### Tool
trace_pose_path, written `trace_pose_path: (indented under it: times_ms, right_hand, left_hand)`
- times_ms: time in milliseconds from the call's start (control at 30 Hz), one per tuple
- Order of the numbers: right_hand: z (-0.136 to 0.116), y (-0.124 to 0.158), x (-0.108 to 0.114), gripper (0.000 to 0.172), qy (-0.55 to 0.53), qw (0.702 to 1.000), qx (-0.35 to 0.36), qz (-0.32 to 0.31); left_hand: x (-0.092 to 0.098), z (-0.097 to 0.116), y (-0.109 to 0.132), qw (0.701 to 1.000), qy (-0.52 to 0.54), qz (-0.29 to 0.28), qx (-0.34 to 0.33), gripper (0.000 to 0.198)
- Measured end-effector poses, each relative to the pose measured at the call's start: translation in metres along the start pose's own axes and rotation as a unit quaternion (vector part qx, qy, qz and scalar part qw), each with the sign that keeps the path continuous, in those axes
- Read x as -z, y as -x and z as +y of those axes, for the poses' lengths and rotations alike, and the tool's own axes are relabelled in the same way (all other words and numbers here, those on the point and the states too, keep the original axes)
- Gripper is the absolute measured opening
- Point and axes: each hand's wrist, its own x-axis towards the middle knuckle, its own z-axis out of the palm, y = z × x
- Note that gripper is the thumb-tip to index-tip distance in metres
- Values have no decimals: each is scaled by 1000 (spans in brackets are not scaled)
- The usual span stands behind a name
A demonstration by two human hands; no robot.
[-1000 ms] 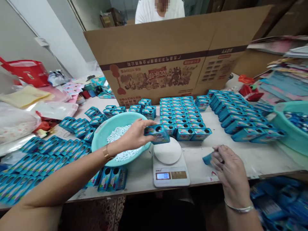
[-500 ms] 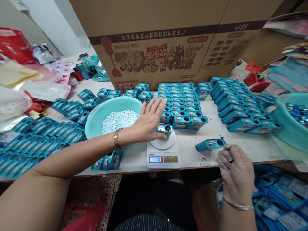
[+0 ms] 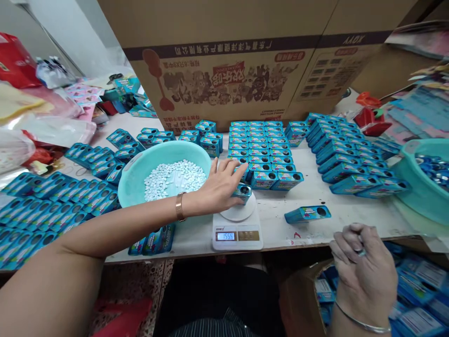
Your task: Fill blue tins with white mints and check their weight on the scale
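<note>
My left hand point(image 3: 221, 186) reaches over a white digital scale point(image 3: 237, 236), its thumb and fingers around a small blue candy box point(image 3: 242, 193) on the round plate. The display reads about 155.5. Left of it, a turquoise basin point(image 3: 131, 185) holds a heap of small white candies point(image 3: 175, 178). My right hand point(image 3: 363, 262) is closed in front of the table edge, with a small greyish thing between the fingers that I cannot make out. Closest to it on the table stands a single blue box point(image 3: 307, 214) with a dark round opening on top.
Rows of blue boxes point(image 3: 259, 159) stand behind the scale, with more rows at right point(image 3: 347, 154) and left point(image 3: 70, 196). A large carton point(image 3: 224, 37) rises behind. Another turquoise basin point(image 3: 417, 187) holds shiny blue pieces. An open carton point(image 3: 305, 290) of blue boxes sits below.
My left hand has lowered onto the box on the scale, and the display has gone from about 1.8 to 155.5. My closed right hand has drawn back from the single box, down and right.
</note>
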Motion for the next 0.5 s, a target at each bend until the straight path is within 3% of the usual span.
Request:
trace_pose_path:
  times_ms: [167, 267, 367, 500]
  right_hand:
    - [1, -3, 3, 28, -13, 1000, -11, 16]
    - [4, -6, 7, 30, -21, 999, -17, 30]
    - [6, -11, 16, 31, -30, 997, -16, 71]
    - [7, -22, 35, 34, -52, 992, -17, 113]
  left_hand:
    - [-16, -2, -6, 999, -38, -35, -1, 76]
    - [-18, -3, -7, 996, -31, -85, -11, 42]
    - [-4, 0, -17, 997, -8, -76, -29, 20]
    - [33, 11, -67, 998, -13, 16, -57, 30]
